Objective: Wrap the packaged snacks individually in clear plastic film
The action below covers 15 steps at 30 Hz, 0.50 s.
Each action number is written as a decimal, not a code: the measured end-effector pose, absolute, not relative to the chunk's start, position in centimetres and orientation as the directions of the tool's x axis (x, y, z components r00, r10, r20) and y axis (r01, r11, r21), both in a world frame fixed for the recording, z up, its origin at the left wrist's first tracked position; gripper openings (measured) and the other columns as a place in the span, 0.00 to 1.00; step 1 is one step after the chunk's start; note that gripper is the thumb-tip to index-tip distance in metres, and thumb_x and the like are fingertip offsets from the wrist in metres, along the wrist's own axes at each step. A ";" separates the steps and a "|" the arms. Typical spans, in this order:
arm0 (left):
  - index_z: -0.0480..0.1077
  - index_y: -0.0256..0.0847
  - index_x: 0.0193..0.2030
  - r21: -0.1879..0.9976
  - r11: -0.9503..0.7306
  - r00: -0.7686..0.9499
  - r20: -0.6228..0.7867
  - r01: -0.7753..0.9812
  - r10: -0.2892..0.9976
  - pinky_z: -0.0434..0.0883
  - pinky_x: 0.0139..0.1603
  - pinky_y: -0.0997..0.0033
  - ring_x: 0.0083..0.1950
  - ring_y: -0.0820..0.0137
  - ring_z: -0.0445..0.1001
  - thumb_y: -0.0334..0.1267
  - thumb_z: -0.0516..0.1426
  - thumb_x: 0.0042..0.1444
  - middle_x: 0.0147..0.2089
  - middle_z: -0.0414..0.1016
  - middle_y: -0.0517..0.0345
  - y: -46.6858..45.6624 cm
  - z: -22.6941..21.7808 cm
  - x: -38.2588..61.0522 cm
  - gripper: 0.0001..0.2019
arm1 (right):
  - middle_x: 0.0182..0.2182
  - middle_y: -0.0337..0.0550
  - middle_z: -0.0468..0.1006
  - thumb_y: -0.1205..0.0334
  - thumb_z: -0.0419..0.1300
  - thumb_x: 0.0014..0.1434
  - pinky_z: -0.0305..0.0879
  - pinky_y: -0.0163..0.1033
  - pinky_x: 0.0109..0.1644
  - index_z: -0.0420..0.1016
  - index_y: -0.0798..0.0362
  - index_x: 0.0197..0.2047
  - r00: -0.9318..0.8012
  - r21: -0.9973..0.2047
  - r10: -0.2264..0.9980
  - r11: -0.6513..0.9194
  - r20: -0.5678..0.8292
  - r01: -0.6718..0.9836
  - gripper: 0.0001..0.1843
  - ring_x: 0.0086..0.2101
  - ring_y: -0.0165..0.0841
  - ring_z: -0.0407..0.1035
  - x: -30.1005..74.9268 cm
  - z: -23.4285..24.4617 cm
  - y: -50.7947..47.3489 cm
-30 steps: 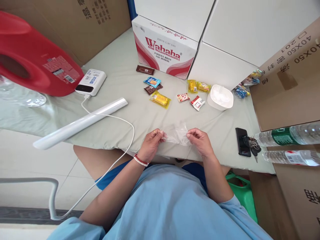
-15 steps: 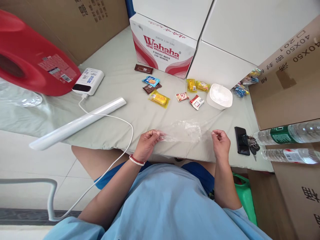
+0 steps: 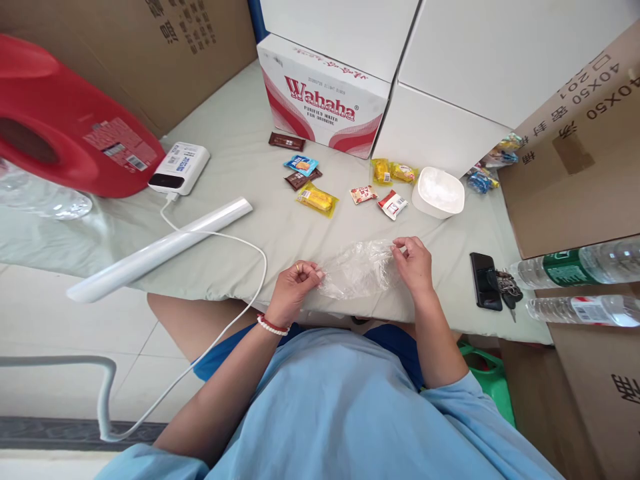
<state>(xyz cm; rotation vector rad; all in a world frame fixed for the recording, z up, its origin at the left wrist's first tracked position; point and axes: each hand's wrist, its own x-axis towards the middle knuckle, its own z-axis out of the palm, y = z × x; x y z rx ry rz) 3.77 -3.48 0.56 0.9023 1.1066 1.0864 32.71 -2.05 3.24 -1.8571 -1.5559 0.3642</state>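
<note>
A crumpled clear plastic bag (image 3: 357, 270) lies on the pale green cloth near the table's front edge. My left hand (image 3: 295, 287) pinches its left end, fingers closed. At the bag's upper right corner my right hand (image 3: 414, 264) pinches the film with thumb and fingers. Beyond the bag lie several small wrapped snacks: a yellow pack (image 3: 317, 199), a blue pack (image 3: 302, 164), brown bars (image 3: 287, 141), and red-and-white packs (image 3: 393, 204).
A white bowl (image 3: 438, 193) stands right of the snacks. A Wahaha carton (image 3: 320, 107) and white boxes are behind. A white roll (image 3: 160, 250), power bank (image 3: 180, 168) with cable and red jug (image 3: 65, 127) are left. Phone (image 3: 485, 281), keys and water bottles (image 3: 580, 267) are right.
My right hand let go of the bag and swung out to the right, then came back and pinched the bag's upper right corner. The bag now lies more spread out.
</note>
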 end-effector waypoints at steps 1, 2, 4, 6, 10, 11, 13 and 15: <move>0.71 0.41 0.23 0.955 0.226 0.086 -0.213 -0.191 0.973 0.72 0.49 0.65 0.44 0.66 0.74 0.48 0.72 0.46 0.37 0.73 0.56 -3.5 0.5 3.8 0.17 | 0.44 0.46 0.79 0.55 0.60 0.62 0.69 0.46 0.44 0.82 0.50 0.45 0.242 -0.647 0.953 -0.070 0.182 0.760 0.12 0.28 0.33 0.68 32.9 2.8 -1.6; 0.71 0.41 0.23 0.964 0.207 0.084 -0.195 -0.167 0.977 0.71 0.51 0.65 0.45 0.66 0.74 0.47 0.71 0.46 0.37 0.73 0.56 -3.4 0.4 3.8 0.17 | 0.46 0.46 0.79 0.54 0.61 0.62 0.69 0.46 0.44 0.82 0.50 0.46 0.234 -0.642 0.959 -0.078 0.162 0.763 0.14 0.28 0.32 0.68 33.1 2.4 -1.1; 0.71 0.41 0.23 0.976 0.175 0.081 -0.165 -0.130 0.983 0.71 0.53 0.64 0.46 0.66 0.74 0.47 0.71 0.46 0.38 0.73 0.56 -3.3 0.2 3.9 0.17 | 0.49 0.47 0.78 0.54 0.62 0.61 0.69 0.46 0.45 0.82 0.50 0.49 0.205 -0.625 0.970 -0.078 0.133 0.777 0.16 0.29 0.32 0.68 33.2 1.8 -0.3; 0.70 0.40 0.24 0.980 0.162 0.082 -0.153 -0.117 0.985 0.71 0.53 0.65 0.45 0.67 0.74 0.46 0.71 0.45 0.39 0.74 0.56 -3.2 0.1 3.9 0.17 | 0.48 0.46 0.77 0.55 0.62 0.61 0.68 0.45 0.45 0.82 0.49 0.47 0.164 -0.600 0.981 -0.069 0.104 0.797 0.13 0.31 0.33 0.68 33.3 1.3 0.3; 0.70 0.40 0.24 0.974 0.176 0.068 -0.168 -0.144 0.983 0.71 0.51 0.66 0.43 0.68 0.73 0.45 0.72 0.45 0.40 0.74 0.56 -3.1 0.2 3.5 0.17 | 0.40 0.43 0.76 0.60 0.57 0.63 0.66 0.43 0.44 0.79 0.49 0.38 0.122 -0.598 0.989 -0.051 0.079 0.800 0.09 0.34 0.35 0.69 33.6 1.0 0.6; 0.69 0.40 0.24 0.969 0.184 0.064 -0.176 -0.162 0.982 0.71 0.50 0.66 0.43 0.69 0.73 0.45 0.72 0.45 0.39 0.74 0.57 -3.1 0.3 3.4 0.17 | 0.39 0.43 0.76 0.59 0.56 0.63 0.66 0.43 0.44 0.78 0.49 0.37 0.137 -0.612 0.987 -0.057 0.085 0.789 0.09 0.33 0.35 0.69 33.7 1.0 0.6; 0.70 0.41 0.24 0.958 0.199 0.061 -0.191 -0.207 0.980 0.72 0.49 0.66 0.41 0.69 0.73 0.44 0.71 0.46 0.37 0.73 0.57 -3.1 0.5 3.2 0.16 | 0.40 0.45 0.75 0.58 0.56 0.64 0.67 0.44 0.45 0.76 0.50 0.37 0.184 -0.639 0.978 -0.082 0.095 0.765 0.09 0.32 0.34 0.68 33.9 1.0 0.3; 0.70 0.40 0.24 0.948 0.209 0.064 -0.200 -0.241 0.978 0.72 0.49 0.66 0.42 0.69 0.73 0.43 0.72 0.46 0.37 0.73 0.58 -3.1 0.7 3.1 0.16 | 0.40 0.45 0.75 0.57 0.55 0.64 0.67 0.45 0.45 0.75 0.51 0.37 0.221 -0.657 0.970 -0.101 0.101 0.747 0.09 0.32 0.34 0.67 34.2 1.2 -0.1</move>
